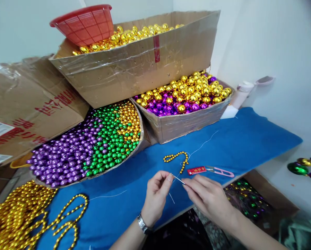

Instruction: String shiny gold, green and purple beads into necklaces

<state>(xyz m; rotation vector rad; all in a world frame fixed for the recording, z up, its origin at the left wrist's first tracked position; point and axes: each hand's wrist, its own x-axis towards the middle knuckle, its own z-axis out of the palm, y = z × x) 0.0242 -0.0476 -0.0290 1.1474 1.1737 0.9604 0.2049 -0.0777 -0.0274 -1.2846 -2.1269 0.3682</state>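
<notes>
My left hand (157, 191), with a metal-band watch at its wrist, pinches one end of a thin silver needle (178, 179). The fingers of my right hand (207, 191) are closed on the needle's other end. A white thread tail (172, 198) hangs just below my left fingertips. Just beyond my hands, a short string of small gold beads (180, 155) lies curled on the blue cloth (134, 184), a white thread running away from it. Beside my right hand lie a red packet (197, 170) and pink-handled thread snips (223, 172).
An open carton (142, 128) holds purple, green and gold beads. Behind it, another carton (189, 123) contains gold and purple balls. A higher carton (134, 69) bears gold balls and a red basket (89, 26). Gold bead strands (17, 211) heap at left. Tumbler (242, 93) at back right.
</notes>
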